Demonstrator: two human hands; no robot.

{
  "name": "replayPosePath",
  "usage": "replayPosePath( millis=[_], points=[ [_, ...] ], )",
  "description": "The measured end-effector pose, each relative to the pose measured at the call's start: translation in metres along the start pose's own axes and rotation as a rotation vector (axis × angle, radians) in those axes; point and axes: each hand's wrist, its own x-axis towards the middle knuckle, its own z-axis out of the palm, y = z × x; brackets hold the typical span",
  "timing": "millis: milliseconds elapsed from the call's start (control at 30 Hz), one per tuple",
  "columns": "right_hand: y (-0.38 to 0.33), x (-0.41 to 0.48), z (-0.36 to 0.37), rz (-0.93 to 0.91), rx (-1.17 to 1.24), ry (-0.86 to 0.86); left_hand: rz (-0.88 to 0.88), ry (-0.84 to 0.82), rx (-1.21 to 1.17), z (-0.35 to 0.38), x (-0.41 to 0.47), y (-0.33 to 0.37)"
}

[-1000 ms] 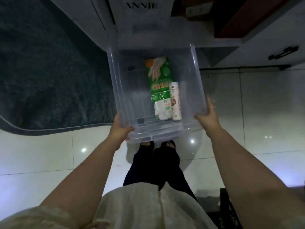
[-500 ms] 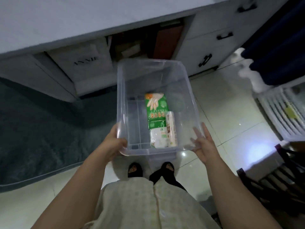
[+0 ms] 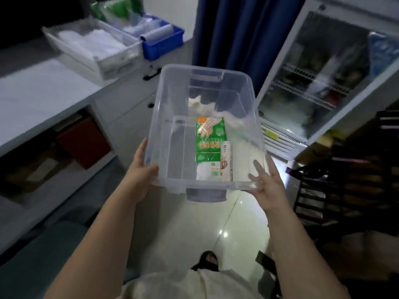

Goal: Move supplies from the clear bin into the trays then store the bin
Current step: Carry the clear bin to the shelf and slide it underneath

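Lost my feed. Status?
Left hand, right hand gripping clear plastic bin. Green glove packet inside. Nothing blocking white countertop.

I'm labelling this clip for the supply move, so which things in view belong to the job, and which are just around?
Job: clear bin; green glove packet and white roll inside it; clear tray and blue tray on the counter; left hand, right hand.

Around: glass-door fridge; blue curtain; dark rack.
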Motion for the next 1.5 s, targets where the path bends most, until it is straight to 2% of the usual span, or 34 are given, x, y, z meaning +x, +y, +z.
replayPosePath(
  millis=[200,333,467,667,833,1033,1133,1267,1500],
  points=[
    [-0.114,0.08,-0.033,-0.128,0.008,-0.039,0.059,-0.046,-0.025,0.109,0.082,0.033],
    [-0.156,0.131,-0.034,-0.139,0.069,-0.015,0.12,-0.09,0.025,0.151,0.138,0.052],
    [-0.185,0.198,-0.021,-0.138,0.086,-0.011,0.066,-0.037,0.057,0.179,0.21,0.075],
    [-0.233,0.338,0.037,-0.193,0.031,-0.02,0.073,-0.044,0.068,0.197,0.359,0.125],
    [-0.296,0.463,0.11,-0.22,0.018,-0.053,0.159,-0.075,0.054,0.209,0.495,0.19],
    [-0.346,0.587,0.171,-0.218,0.018,-0.063,0.189,-0.042,0.056,0.218,0.619,0.238],
    [-0.364,0.656,0.188,-0.186,-0.022,-0.058,0.179,0.025,0.056,0.223,0.678,0.25],
    [-0.391,0.762,0.221,-0.136,-0.088,-0.141,0.183,0.126,0.042,0.232,0.759,0.265],
    [-0.467,0.946,0.314,-0.075,-0.194,-0.388,0.219,0.391,-0.022,0.258,0.889,0.305]
  ],
)
